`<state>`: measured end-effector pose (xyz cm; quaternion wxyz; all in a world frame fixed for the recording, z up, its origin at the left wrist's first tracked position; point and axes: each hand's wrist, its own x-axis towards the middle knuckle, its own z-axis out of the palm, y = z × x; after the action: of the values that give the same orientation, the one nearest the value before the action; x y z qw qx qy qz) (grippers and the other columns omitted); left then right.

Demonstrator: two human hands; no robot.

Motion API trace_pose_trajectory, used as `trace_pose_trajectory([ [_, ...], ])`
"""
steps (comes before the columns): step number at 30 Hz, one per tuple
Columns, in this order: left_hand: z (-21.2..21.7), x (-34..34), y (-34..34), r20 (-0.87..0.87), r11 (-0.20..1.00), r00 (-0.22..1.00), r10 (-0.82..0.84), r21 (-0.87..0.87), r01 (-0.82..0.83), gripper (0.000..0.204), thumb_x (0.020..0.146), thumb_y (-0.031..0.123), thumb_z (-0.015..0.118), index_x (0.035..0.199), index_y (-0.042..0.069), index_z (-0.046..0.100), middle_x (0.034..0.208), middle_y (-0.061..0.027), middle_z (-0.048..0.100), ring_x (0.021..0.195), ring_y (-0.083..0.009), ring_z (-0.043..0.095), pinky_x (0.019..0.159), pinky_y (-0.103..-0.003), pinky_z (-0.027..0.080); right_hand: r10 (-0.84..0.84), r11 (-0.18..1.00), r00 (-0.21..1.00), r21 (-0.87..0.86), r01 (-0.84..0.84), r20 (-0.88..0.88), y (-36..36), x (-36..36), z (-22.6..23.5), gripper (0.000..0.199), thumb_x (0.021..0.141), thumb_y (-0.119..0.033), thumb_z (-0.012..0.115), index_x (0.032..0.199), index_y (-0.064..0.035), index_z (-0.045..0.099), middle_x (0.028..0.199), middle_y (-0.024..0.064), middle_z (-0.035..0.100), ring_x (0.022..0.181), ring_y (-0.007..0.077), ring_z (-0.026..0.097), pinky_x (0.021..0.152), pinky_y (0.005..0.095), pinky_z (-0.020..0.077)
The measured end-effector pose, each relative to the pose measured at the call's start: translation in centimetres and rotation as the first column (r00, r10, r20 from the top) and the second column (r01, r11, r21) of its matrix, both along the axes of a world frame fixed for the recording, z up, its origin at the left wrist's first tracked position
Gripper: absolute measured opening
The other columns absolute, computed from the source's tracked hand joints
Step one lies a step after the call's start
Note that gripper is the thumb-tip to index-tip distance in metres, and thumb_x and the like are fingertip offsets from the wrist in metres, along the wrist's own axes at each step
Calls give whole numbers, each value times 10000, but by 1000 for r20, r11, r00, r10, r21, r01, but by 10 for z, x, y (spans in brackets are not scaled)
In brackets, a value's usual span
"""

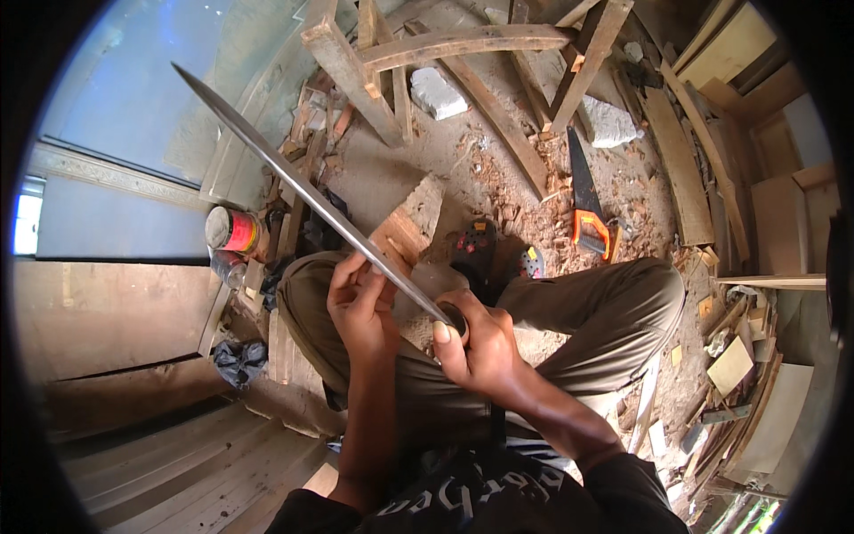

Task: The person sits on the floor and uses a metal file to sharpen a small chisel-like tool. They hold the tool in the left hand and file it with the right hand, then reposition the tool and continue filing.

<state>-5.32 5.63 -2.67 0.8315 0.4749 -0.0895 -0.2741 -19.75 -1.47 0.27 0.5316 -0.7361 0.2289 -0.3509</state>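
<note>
A machete with a long, narrow blade slants up and to the left across my lap, seen nearly edge-on. My right hand is wrapped round its dark handle, the thumb lying close to the blade's base. Partway up the blade, my left hand has its fingers drawn together against the metal; the exact contact of the fingertips is partly hidden. Just beyond the blade, between my knees, is a thick wood block with a rough face. Whether my left fingers also touch the block, I cannot tell.
A handsaw with an orange handle lies on the debris-strewn floor at right. Ahead stands a wooden frame near white rubble chunks. A red-labelled can is at left, and wood scraps are piled at right.
</note>
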Motion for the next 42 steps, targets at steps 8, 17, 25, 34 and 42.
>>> trace_pose_trajectory([
  [8,-3,4,2,74,1000,997,2,9,-3,245,899,-19,677,1128,59,633,1057,-71,676,926,-118,665,776,-240,580,53,997,977,57,-42,-208,-8,-1,4,348,946,-305,667,951,36,597,615,186,639,596,412,677,525,469,535],
  [17,9,-7,1,1,998,999,50,43,-50,226,895,-19,684,1097,64,629,1108,-69,665,952,-134,660,755,-278,583,35,999,955,-12,-41,-296,4,-5,-29,296,972,-228,624,1041,60,614,582,180,614,541,331,675,515,399,513],
  [25,-7,-8,-3,44,992,995,94,77,-97,226,915,-14,681,1127,63,692,1124,-66,682,942,-114,673,745,-269,609,12,996,936,-78,-42,-353,-11,-1,-57,304,990,-235,608,1069,58,604,591,190,607,535,369,651,494,425,495],
  [34,-5,-8,-7,16,994,994,106,-17,-106,234,917,8,692,1147,57,693,1125,-53,694,967,-115,674,757,-263,597,-22,998,961,-62,6,-277,-4,4,-35,348,1005,-290,598,934,51,586,609,216,608,592,417,655,517,439,500],
  [42,-11,2,-3,23,992,994,103,-73,-101,225,919,-13,674,1131,60,683,1109,-62,691,986,-132,669,802,-312,600,-6,996,999,-85,3,-38,-2,6,-2,343,1014,-260,572,997,81,596,564,189,570,520,336,650,522,417,486],
])
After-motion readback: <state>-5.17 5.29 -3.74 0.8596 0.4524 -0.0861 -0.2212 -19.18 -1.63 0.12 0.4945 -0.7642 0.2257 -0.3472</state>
